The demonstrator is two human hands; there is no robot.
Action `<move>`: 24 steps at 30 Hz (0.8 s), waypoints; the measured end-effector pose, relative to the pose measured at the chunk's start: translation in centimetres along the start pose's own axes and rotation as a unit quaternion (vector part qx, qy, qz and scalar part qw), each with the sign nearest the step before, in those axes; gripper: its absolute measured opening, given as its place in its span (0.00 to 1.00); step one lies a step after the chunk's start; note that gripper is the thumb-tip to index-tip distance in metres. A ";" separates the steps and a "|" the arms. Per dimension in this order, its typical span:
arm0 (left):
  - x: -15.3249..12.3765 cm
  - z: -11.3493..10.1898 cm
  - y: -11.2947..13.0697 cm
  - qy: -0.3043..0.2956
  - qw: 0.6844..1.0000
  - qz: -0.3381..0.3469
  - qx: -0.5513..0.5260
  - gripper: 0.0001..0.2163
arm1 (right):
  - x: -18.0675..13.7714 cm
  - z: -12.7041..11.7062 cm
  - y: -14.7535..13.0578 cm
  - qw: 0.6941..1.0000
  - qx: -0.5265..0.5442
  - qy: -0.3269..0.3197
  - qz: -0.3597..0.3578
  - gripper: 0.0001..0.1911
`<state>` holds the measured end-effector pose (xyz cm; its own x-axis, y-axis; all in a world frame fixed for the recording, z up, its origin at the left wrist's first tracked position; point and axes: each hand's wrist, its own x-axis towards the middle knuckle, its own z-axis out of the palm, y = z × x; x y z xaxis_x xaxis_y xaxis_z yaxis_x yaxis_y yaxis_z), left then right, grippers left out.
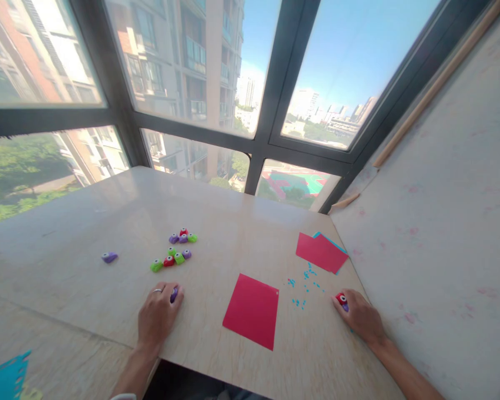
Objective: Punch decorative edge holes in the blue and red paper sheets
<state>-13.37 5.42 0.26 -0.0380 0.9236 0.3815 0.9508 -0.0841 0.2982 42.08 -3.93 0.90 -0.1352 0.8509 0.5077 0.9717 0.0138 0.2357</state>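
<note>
My left hand (158, 315) rests on the marble tabletop (216, 222), fingers curled over a small purple paper punch (174, 294). My right hand (360, 318) lies near the table's right edge, closed on a small red punch (341, 299) with a purple part beside it. Between the hands a red sheet of paper (252, 311) lies flat. Tiny blue paper bits (305, 288) are scattered between that sheet and my right hand.
A cluster of several green, purple and red punches (175, 251) sits ahead of my left hand, with a lone purple punch (109, 257) farther left. A stack of red and blue paper (321, 253) lies at the right. Blue punched paper (6, 378) shows bottom left. Windows stand behind.
</note>
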 end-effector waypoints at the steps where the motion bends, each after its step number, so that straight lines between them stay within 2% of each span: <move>1: 0.0 0.0 0.0 0.002 1.000 0.002 0.002 0.16 | 0.0 0.1 0.0 1.000 -0.002 0.000 -0.001 0.18; 11: -0.2 0.1 0.0 0.009 1.000 0.017 0.011 0.15 | -0.1 0.3 -1.3 1.000 -0.016 -0.011 -0.001 0.19; 24: 0.0 0.0 0.2 -0.008 1.000 0.006 0.007 0.15 | -0.3 1.0 -0.6 0.995 0.098 -0.009 -0.015 0.16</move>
<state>-13.24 5.37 0.32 -0.0213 0.9282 0.3715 0.9556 -0.0903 0.2804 41.73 -3.64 -0.23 -0.1620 0.8583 0.4869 0.9868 0.1392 0.0830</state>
